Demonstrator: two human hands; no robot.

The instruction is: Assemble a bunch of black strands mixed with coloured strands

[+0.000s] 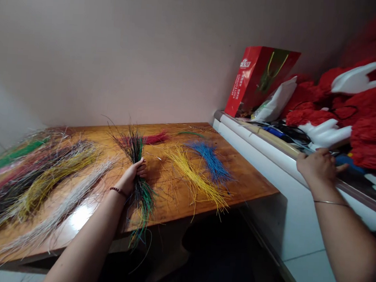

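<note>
My left hand [132, 175] grips a mixed bundle of thin black, green and yellow strands [142, 198] upright over the front edge of a varnished wooden table [173, 200]. Loose piles of dyed strands lie across the table: yellow [196, 178], blue [211, 162] and red [155, 138] beyond that hand, with longer yellow [55, 178] and pale grey [62, 205] piles to its left. My right hand [319, 168] rests on the rim of a white cabinet [258, 164] to the right of the table, holding nothing.
A red paper bag [261, 81] stands on the cabinet top beside a white plastic bag [275, 102]. Further right lie heaped red crumpled material [373, 142], white hand-shaped pieces [355, 78] and dark cables [282, 133]. A plain wall rises behind the table.
</note>
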